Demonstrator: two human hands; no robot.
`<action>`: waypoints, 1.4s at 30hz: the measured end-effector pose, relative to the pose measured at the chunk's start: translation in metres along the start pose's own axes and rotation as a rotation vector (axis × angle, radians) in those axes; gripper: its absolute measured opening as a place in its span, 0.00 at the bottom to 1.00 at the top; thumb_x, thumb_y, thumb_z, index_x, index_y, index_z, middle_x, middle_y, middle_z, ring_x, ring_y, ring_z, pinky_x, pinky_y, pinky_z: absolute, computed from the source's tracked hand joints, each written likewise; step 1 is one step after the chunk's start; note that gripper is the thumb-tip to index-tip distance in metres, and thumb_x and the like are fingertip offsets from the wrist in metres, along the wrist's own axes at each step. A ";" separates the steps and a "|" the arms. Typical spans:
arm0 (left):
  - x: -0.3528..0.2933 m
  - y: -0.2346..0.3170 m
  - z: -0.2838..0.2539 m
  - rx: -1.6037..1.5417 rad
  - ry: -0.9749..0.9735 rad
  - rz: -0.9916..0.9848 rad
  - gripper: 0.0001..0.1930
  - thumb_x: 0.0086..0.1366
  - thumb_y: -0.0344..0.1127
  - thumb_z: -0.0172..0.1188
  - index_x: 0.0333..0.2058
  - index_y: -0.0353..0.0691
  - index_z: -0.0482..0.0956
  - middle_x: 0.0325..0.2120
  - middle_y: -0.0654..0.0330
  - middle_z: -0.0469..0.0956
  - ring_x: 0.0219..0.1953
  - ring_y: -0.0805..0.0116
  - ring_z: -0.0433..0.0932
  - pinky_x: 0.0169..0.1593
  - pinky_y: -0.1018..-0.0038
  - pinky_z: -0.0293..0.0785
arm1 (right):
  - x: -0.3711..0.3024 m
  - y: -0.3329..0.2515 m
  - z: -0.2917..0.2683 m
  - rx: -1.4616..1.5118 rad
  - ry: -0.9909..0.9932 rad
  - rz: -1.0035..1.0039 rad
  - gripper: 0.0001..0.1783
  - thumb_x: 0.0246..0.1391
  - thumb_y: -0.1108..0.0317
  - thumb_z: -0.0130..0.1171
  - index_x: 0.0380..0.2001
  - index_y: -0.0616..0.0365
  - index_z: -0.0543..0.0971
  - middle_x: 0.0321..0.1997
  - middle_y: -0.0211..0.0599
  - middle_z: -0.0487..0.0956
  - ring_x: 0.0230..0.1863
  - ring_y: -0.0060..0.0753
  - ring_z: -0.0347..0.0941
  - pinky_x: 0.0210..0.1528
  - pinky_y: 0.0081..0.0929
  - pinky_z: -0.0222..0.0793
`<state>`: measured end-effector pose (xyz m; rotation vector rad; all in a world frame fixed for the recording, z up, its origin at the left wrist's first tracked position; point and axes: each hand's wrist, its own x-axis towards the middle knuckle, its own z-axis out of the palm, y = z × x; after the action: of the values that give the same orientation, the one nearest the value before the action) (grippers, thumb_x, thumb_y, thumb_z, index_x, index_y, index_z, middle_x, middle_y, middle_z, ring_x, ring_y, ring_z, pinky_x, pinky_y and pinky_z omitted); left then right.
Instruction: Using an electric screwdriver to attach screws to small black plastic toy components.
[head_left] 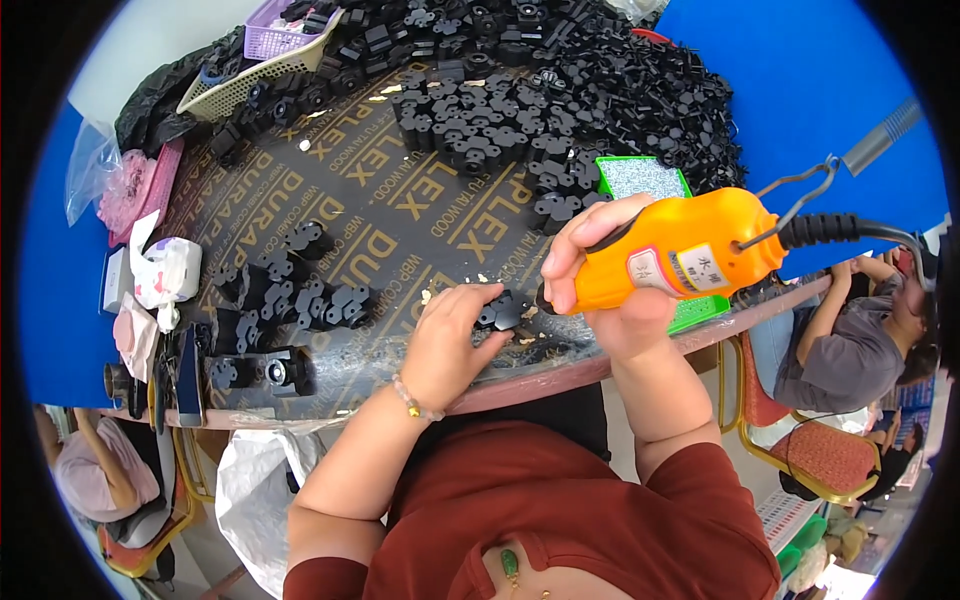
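My right hand (636, 326) is wrapped round an orange electric screwdriver (715, 228), whose cord runs off to the right. The tool lies tilted, its dark nose pointing left toward a small black plastic part (505, 312) near the table's front edge. Thumb and fingers of my left hand (447, 335) close in on that part from its left side and steady it on the tabletop. Whether the screwdriver's bit touches the part cannot be made out. Just behind the tool stands a green tray (643, 178) of small silvery pieces, probably screws.
Rows of black plastic housings (470, 120) stand at the back, beside a heap of small black parts (660, 110). More housings (290, 290) cluster at left. A cream basket (250, 75), a tissue pack (170, 270) and a phone (190, 375) lie farther left. A metal hook and spring (880, 140) hold the tool.
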<state>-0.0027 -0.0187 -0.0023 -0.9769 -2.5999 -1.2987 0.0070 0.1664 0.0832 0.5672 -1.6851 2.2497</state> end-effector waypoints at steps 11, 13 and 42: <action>0.001 0.006 0.000 -0.004 -0.001 -0.009 0.24 0.48 0.28 0.70 0.46 0.37 0.75 0.41 0.51 0.78 0.44 0.49 0.76 0.50 0.61 0.72 | 0.002 0.022 0.010 0.112 0.088 0.006 0.33 0.44 0.43 0.71 0.36 0.60 0.71 0.29 0.45 0.78 0.19 0.26 0.72 0.22 0.20 0.70; 0.000 0.006 0.000 -0.014 -0.003 -0.007 0.24 0.48 0.28 0.70 0.46 0.36 0.75 0.40 0.50 0.78 0.44 0.49 0.76 0.49 0.61 0.72 | 0.000 0.025 0.007 0.087 0.111 -0.011 0.31 0.46 0.45 0.71 0.37 0.61 0.71 0.30 0.44 0.78 0.20 0.25 0.72 0.23 0.20 0.70; -0.024 0.143 -0.060 -1.300 -0.934 0.686 0.13 0.68 0.44 0.55 0.41 0.44 0.80 0.46 0.58 0.77 0.60 0.44 0.66 0.49 0.60 0.61 | -0.034 -0.029 -0.176 -0.412 0.495 -0.354 0.22 0.58 0.52 0.61 0.41 0.62 0.71 0.29 0.40 0.78 0.21 0.24 0.73 0.25 0.20 0.70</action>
<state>0.0856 -0.0129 0.1273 -2.7731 -0.9466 -2.5976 0.0243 0.3440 0.0491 0.1680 -1.5702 1.5679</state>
